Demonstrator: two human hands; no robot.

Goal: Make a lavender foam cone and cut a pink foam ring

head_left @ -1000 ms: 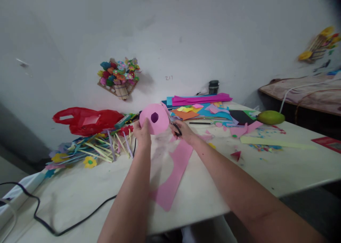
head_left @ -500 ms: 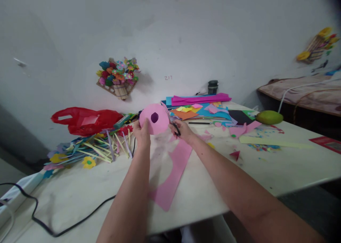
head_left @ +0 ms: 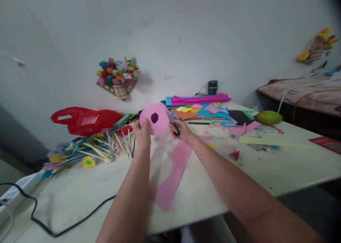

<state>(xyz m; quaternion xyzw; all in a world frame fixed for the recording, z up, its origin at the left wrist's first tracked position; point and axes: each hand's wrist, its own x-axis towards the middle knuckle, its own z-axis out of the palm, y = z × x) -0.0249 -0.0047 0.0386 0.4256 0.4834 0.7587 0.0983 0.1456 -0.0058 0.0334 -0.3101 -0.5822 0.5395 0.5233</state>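
Note:
My left hand (head_left: 142, 131) pinches the lower left edge of a round pink paper piece (head_left: 163, 124) that has a dark purple spot in its middle. The paper is held up above the table. My right hand (head_left: 181, 130) is closed round the dark handles of a pair of scissors (head_left: 169, 115), whose blades point up and left along the paper's right edge. Whether the blades are biting into the paper I cannot tell. Below the hands, a pink paper offcut (head_left: 173, 175) with curved cut-outs lies on the table (head_left: 202, 186).
To the left are a red plastic bag (head_left: 87, 120), paper strips (head_left: 98, 149) and a yellow paper flower (head_left: 88, 162). Coloured sheets (head_left: 201, 100) lie at the back. A green fruit (head_left: 269, 117) and paper scraps are on the right. A black cable (head_left: 80, 220) crosses the front left.
The scissor blades now stand out more plainly beside the pink paper's right edge, where a strip of pink stood before. Both hands have stayed nearly in place.

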